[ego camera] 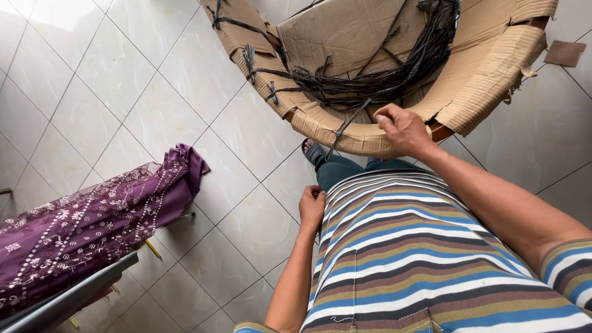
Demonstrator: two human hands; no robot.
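Observation:
A curved piece of furniture wrapped in brown cardboard stands in front of me, with a bundle of black plastic straps lying in its hollow. My right hand rests on the wrapped front rim, fingers closed on one black strap that hangs down over the cardboard. My left hand hangs at my hip beside my striped shirt, fingers curled in with nothing visible in them.
White floor tiles lie all around. A purple embroidered cloth drapes over something at the left, above a grey bar. A loose cardboard scrap lies at the upper right. My sandalled foot shows under the rim.

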